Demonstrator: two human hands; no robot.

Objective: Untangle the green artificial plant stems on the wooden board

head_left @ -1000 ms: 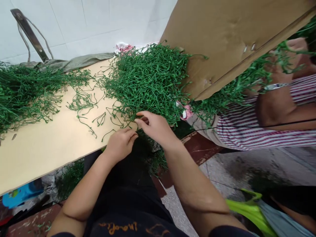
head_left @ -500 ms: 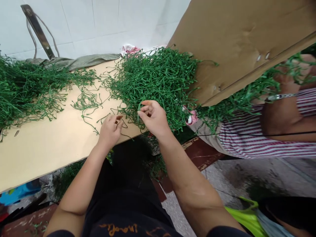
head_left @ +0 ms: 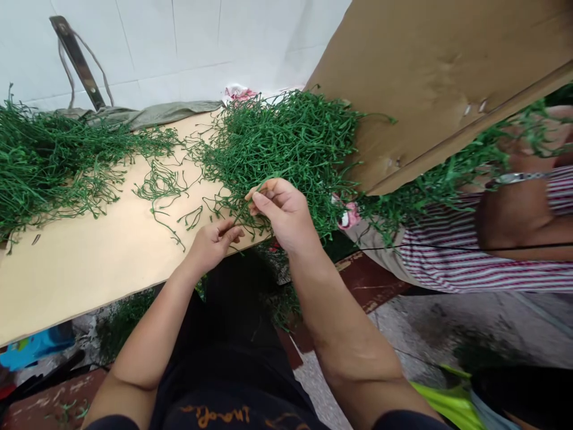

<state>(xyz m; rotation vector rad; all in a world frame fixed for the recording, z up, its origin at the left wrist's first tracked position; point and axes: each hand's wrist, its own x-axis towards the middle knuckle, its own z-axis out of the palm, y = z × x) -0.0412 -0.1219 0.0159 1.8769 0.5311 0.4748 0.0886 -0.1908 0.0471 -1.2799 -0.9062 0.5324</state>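
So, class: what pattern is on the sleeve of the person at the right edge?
The sleeve has thin red-and-white stripes, seen in the head view.

right hand [head_left: 286, 212]: pinches a green stem [head_left: 245, 206] at the big green pile [head_left: 286, 143]
left hand [head_left: 215, 242]: at the board's [head_left: 89, 263] near edge, fingers on thin strands

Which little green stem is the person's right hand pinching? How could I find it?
Start at the pale wooden table, then find the big tangled green heap at its near right edge. At the front of that heap the right hand pinches one thin green stem slanting down toward the left hand. Unlike the other stems, it is held in fingertips.
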